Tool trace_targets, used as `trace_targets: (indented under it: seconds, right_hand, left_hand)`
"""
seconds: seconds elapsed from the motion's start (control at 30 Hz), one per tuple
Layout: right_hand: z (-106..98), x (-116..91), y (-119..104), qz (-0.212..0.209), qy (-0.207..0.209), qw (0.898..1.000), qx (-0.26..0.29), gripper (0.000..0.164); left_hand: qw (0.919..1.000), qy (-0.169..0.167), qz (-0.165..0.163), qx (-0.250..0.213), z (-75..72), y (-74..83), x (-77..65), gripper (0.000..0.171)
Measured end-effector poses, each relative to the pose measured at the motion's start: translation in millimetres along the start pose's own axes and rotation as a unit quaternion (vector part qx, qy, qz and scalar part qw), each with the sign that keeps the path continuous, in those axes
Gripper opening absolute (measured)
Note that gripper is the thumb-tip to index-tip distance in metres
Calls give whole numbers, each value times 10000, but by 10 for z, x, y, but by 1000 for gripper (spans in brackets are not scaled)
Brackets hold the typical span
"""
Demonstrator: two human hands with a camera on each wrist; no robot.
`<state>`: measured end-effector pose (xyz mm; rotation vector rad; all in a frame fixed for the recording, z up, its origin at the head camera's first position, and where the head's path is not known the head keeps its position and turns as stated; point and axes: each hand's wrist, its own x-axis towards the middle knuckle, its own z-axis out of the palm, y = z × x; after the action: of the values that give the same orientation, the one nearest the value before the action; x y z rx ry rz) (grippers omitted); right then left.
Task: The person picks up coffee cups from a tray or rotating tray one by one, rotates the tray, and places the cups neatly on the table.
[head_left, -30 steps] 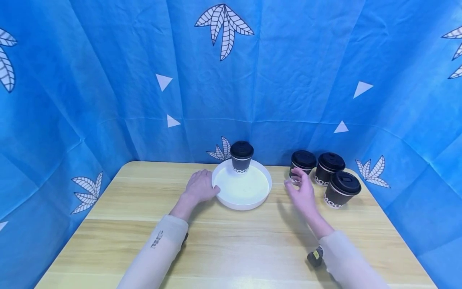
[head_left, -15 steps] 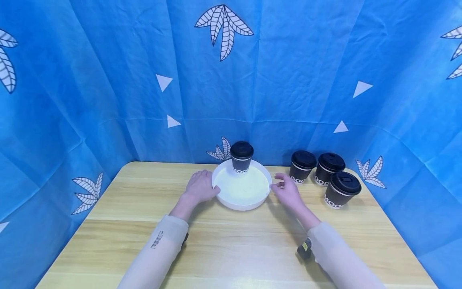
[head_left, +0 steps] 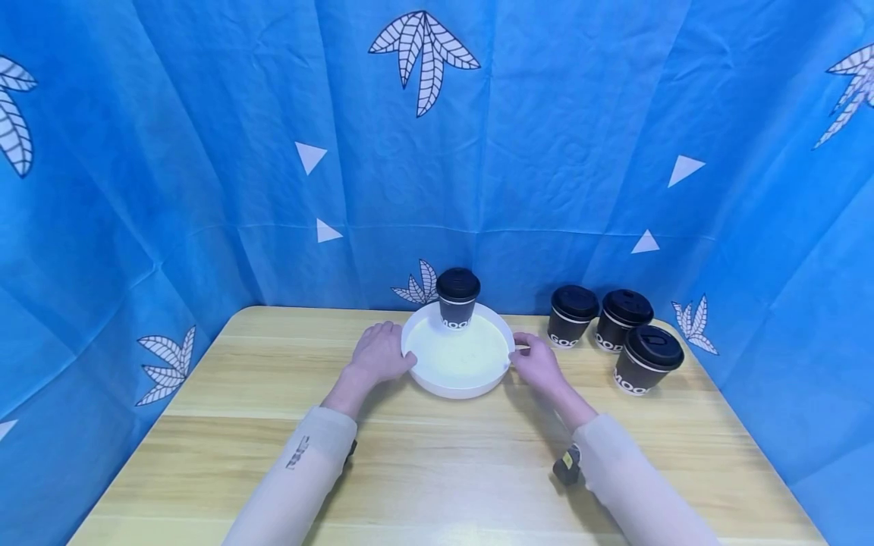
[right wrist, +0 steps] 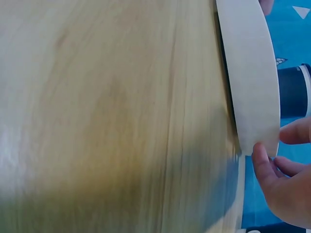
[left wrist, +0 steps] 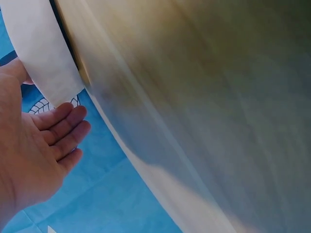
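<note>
A round white tray (head_left: 459, 365) with a low rim lies toward the back of the table. On its far part stands a dark paper cup (head_left: 457, 309) with a black lid. My left hand (head_left: 379, 353) holds the tray's left rim, thumb over the inside and fingers along the outer wall, as the left wrist view shows with the tray wall (left wrist: 41, 48). At the opposite rim my right hand (head_left: 538, 362) pinches the edge between thumb and fingers. The right wrist view has these fingertips against the end of the tray wall (right wrist: 250, 73).
Three more lidded cups stand grouped at the back right: one nearest the tray (head_left: 572, 315), one behind (head_left: 621, 318) and one in front (head_left: 646, 360). A blue curtain (head_left: 546, 152) hangs behind the wooden table (head_left: 437, 470) and along its sides.
My right hand has moved left, away from the nearest loose cup to the tray's right rim, and its fingers have closed on it. The left hand, tray and cups have stayed put.
</note>
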<state>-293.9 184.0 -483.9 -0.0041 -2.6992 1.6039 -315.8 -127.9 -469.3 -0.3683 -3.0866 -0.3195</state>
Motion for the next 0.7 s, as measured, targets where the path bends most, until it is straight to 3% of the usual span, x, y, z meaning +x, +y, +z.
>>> trace_targets:
  seconds: [0.17, 0.37, 0.57, 0.7]
  right_hand:
    - [-6, -11, -3, 13, 17, 10000, 17, 50]
    - [-4, -43, 0, 121, -61, 9998, 165, 51]
    - [25, -78, 24, 159, -45, 9992, 356, 52]
    - [31, -113, 32, 204, -61, 9987, 473, 53]
  left_hand:
    - [9999, -13, -127, -100, -25, 15, 8, 70]
    - [9952, 167, -495, -828, -97, 65, -17, 63]
    - [9737, 246, -1053, -2003, -146, 129, -54, 65]
    - [9600, 172, -1279, -2484, -146, 160, -82, 60]
